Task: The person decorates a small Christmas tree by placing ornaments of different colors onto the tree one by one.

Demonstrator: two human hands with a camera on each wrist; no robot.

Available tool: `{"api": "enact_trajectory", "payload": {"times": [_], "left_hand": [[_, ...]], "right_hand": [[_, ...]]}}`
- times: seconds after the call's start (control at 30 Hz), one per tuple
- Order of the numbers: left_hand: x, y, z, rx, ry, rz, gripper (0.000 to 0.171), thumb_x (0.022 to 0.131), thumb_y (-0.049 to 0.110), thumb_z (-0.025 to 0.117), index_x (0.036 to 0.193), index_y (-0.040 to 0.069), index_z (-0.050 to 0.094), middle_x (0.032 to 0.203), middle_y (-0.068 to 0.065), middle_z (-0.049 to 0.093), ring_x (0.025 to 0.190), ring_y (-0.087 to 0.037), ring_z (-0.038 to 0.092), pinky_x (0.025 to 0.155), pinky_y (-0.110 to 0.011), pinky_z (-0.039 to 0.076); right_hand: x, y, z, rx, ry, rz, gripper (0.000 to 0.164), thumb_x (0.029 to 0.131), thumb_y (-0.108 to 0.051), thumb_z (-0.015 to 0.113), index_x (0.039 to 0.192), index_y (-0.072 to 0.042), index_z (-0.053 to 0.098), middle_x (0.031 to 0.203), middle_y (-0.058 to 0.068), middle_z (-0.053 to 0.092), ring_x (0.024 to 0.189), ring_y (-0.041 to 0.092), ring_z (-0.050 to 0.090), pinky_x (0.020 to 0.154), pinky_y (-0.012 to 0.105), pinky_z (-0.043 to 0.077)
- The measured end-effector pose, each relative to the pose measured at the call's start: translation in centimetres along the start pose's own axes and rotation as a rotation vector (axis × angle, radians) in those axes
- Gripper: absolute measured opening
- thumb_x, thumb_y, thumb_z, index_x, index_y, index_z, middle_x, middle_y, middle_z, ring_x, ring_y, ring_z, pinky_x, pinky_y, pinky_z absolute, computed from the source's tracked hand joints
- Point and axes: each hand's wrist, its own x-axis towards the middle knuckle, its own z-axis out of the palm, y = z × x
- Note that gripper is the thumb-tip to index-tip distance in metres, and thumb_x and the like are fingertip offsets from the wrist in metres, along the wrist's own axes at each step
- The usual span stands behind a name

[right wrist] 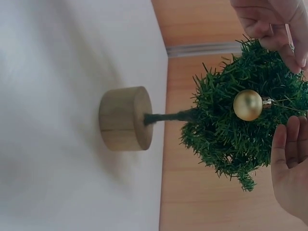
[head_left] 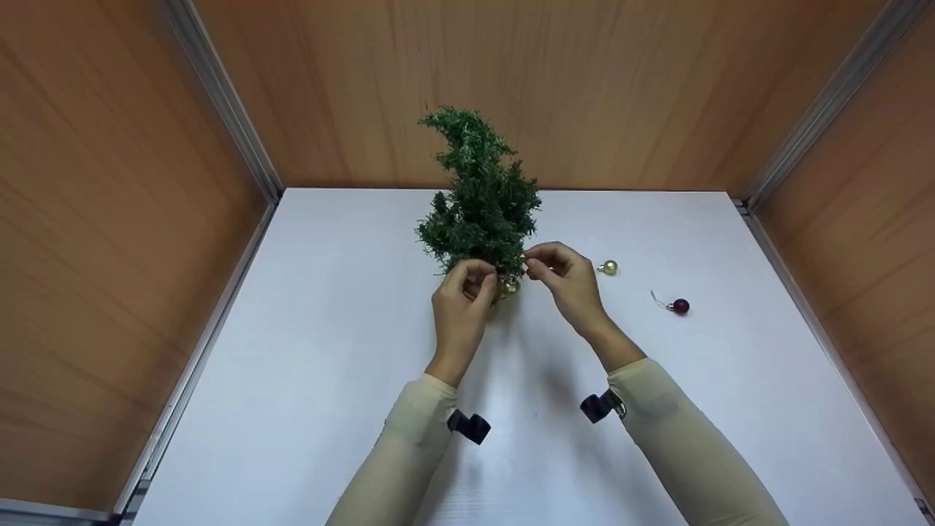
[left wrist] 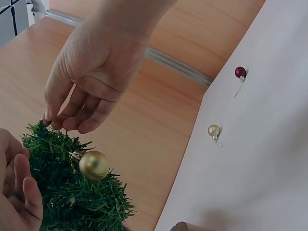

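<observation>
A small artificial Christmas tree (head_left: 486, 208) stands before me, its top bent over to the left. Against its front branches hangs a gold bauble (right wrist: 248, 105), a thin string running from its cap up between my fingers. My left hand (head_left: 460, 303) pinches at that string on the left side, thumb and index together. From the right, my right hand (head_left: 573, 285) pinches at the string by the branches with thumb and index. Foliage and fingers partly hide both fingertip contacts. In the right wrist view the tree's round wooden base (right wrist: 125, 118) rests on the table.
On the white table (head_left: 314, 380), right of the tree, lie another gold bauble (head_left: 609, 267) and a dark red bauble (head_left: 680, 306), each with a string. Wood panels (head_left: 584, 95) with metal edging stand at the back and both sides.
</observation>
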Motion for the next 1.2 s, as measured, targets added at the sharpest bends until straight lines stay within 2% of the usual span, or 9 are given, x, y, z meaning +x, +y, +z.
{"api": "enact_trajectory", "payload": {"times": [0.1,0.17,0.33,0.4,0.53,0.7,0.9,1.07,1.2], "left_hand": [[-0.3,-0.1,-0.1,0.001,-0.002,-0.009,0.006,0.096,0.015,0.065,0.098,0.009,0.066,0.086,-0.001,0.064,0.069,-0.012,0.057,0.062,-0.025,0.049],[-0.5,-0.3,-0.2,0.014,0.0,-0.011,0.006,0.096,0.015,0.066,0.098,0.01,0.067,0.087,-0.001,0.064,0.069,-0.012,0.057,0.062,-0.025,0.049],[-1.2,-1.1,-0.2,0.049,0.011,-0.014,0.004,0.094,0.014,0.068,0.097,0.012,0.067,0.09,0.001,0.064,0.072,-0.012,0.059,0.065,-0.025,0.051],[-1.5,-1.4,-0.2,0.057,0.017,-0.013,0.005,0.093,0.013,0.069,0.098,0.012,0.067,0.091,0.001,0.065,0.075,-0.012,0.06,0.067,-0.026,0.053],[-2.0,-2.1,0.0,0.08,0.023,0.006,0.01,0.092,0.014,0.07,0.1,0.009,0.067,0.094,0.001,0.065,0.081,-0.011,0.062,0.069,-0.031,0.055],[-2.5,-2.9,0.2,0.076,0.02,0.005,0.015,0.091,0.015,0.072,0.102,0.006,0.066,0.097,-0.001,0.064,0.085,-0.013,0.063,0.072,-0.034,0.057],[-2.7,-3.2,0.4,0.033,0.025,-0.065,0.02,0.09,0.014,0.073,0.106,0.004,0.066,0.101,-0.003,0.064,0.088,-0.016,0.065,0.074,-0.033,0.057],[-2.7,-3.3,0.5,0.02,0.031,-0.142,0.023,0.09,0.017,0.073,0.109,0.006,0.066,0.103,-0.003,0.065,0.091,-0.016,0.064,0.077,-0.026,0.056],[-2.6,-3.2,0.6,0.006,0.022,-0.173,0.023,0.089,0.017,0.075,0.108,0.009,0.067,0.105,-0.003,0.065,0.093,-0.015,0.065,0.079,-0.027,0.056]], "right_hand": [[0.0,0.1,-0.1,0.006,0.004,-0.01,0.02,0.096,-0.002,0.061,0.109,0.012,0.064,0.105,0.026,0.064,0.083,0.011,0.063,0.078,0.023,0.054],[0.0,0.1,-0.2,0.005,0.008,-0.013,0.02,0.096,-0.002,0.061,0.108,0.013,0.063,0.102,0.022,0.065,0.082,0.011,0.063,0.078,0.023,0.053],[0.6,2.3,-0.8,0.001,0.022,-0.043,0.017,0.095,-0.009,0.065,0.105,0.005,0.067,0.098,0.009,0.066,0.082,0.015,0.064,0.077,0.026,0.055],[0.9,3.2,-1.1,0.001,0.026,-0.05,0.018,0.095,-0.011,0.066,0.105,0.003,0.068,0.099,0.013,0.066,0.083,0.016,0.064,0.077,0.027,0.055],[0.9,3.2,-1.6,-0.007,0.027,-0.018,0.019,0.095,-0.01,0.065,0.108,0.005,0.067,0.103,0.021,0.065,0.084,0.014,0.064,0.078,0.024,0.054],[0.8,2.6,-2.3,-0.032,0.035,0.009,0.018,0.096,-0.005,0.062,0.109,0.008,0.065,0.104,0.024,0.064,0.083,0.011,0.063,0.078,0.023,0.054],[0.2,0.9,-3.3,-0.084,0.039,0.003,0.016,0.096,-0.004,0.062,0.107,0.006,0.066,0.098,0.015,0.066,0.083,0.011,0.063,0.078,0.022,0.053],[0.2,1.8,-4.7,-0.12,0.05,0.029,0.017,0.096,-0.004,0.062,0.109,0.007,0.065,0.104,0.024,0.064,0.086,0.012,0.062,0.079,0.02,0.052],[0.1,2.9,-5.7,-0.186,0.054,0.047,0.019,0.096,-0.005,0.061,0.109,0.009,0.065,0.104,0.022,0.065,0.087,0.012,0.062,0.079,0.021,0.052]]}}
